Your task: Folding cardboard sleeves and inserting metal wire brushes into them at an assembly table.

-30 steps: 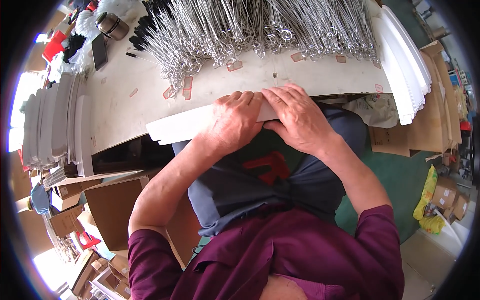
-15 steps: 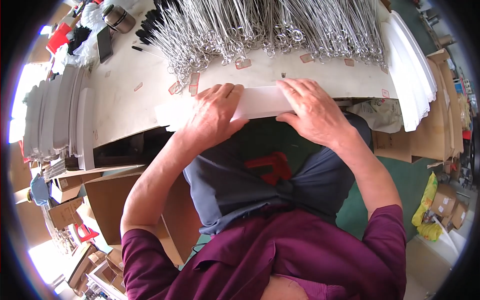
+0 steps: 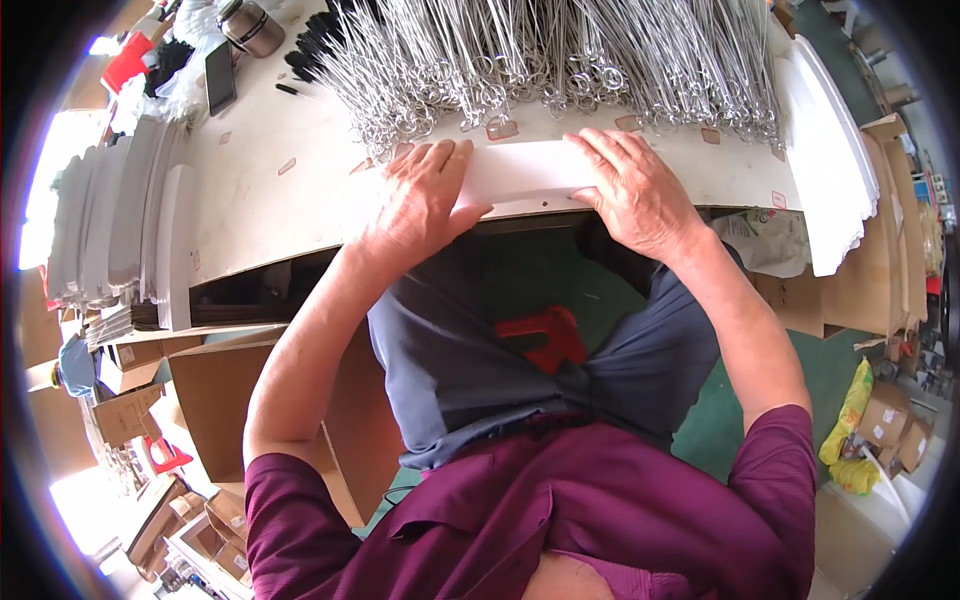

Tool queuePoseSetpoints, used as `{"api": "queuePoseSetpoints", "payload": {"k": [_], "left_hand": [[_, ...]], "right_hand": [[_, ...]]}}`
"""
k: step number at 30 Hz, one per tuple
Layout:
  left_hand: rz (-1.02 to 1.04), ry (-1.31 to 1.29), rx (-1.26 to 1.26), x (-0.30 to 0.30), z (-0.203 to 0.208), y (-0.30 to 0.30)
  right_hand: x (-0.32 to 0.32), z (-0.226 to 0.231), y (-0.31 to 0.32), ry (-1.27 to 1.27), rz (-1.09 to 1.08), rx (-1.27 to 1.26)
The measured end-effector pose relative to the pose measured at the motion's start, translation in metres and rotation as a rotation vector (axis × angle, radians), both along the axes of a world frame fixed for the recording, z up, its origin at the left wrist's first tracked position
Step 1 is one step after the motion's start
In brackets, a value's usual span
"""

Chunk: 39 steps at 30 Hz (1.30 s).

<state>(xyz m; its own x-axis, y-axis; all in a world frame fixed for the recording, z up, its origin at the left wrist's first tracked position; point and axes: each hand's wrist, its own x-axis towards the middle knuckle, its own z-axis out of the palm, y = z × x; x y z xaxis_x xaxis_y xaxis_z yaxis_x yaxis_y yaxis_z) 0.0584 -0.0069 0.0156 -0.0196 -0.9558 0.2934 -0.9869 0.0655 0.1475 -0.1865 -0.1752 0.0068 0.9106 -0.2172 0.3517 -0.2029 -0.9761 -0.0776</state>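
Note:
A long, narrow white card piece (image 3: 525, 170), seemingly folded, lies along the table's front edge. My left hand (image 3: 425, 195) grips its left part, with fingers over the top and thumb along the near side. At its other end, my right hand (image 3: 635, 190) holds it the same way, with fingers on top and thumb at the near edge. Both hands hide the ends of the card. Just beyond them lies a large heap of wire-handled brushes (image 3: 560, 70) with looped metal ends; black bristles show at its left.
Stacks of white card pieces stand at the left (image 3: 120, 215) and right (image 3: 825, 150) of the table (image 3: 260, 200). A phone (image 3: 220, 78) and a metal flask (image 3: 250, 27) sit at the far left. Open cardboard boxes (image 3: 225, 400) are below left. Something red (image 3: 550, 338) shows between my knees.
Both hands have moved slightly away from me with the white card, from over the table's edge onto its top. My right thumb now lies closer against the card.

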Motion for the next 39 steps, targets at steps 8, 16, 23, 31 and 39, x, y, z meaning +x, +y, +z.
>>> {"api": "queuePoseSetpoints", "payload": {"k": [8,16,23,31,39], "left_hand": [[0.018,0.041,0.005,-0.007,-0.018,0.006],[0.047,0.036,-0.032,-0.038,-0.045,0.009],[0.010,-0.067,0.108,-0.032,-0.043,0.020],[0.134,-0.084,0.055,0.007,-0.038,0.062],[0.014,0.257,0.236,-0.042,0.027,0.061]], "right_hand": [[-0.001,-0.024,0.001,-0.068,-0.001,0.071],[0.000,-0.028,0.028,0.061,-0.043,0.056],[0.010,-0.036,0.038,0.057,-0.067,0.049],[-0.029,-0.039,0.007,-0.028,-0.217,0.057],[-0.027,-0.009,0.033,-0.190,0.122,0.052]]}}
